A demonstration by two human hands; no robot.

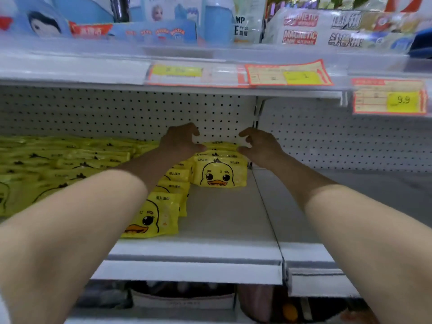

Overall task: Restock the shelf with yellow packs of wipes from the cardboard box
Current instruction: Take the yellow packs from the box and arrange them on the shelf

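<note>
The left hand point(181, 140) and right hand point(259, 147) are hovering loosely curled, gripping nothing, over the yellow duck wipes stack point(219, 173) at the back of the shelf point(224, 220); any careless nudge is risking toppling those slick packs forward.

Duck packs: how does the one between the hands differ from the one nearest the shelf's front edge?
The rear pack stands near the pegboard, whole duck face showing; the front pack shows half its face. The rear pack fronts a short row, the front pack a longer one. Both are yellow, standing on edge.
</note>
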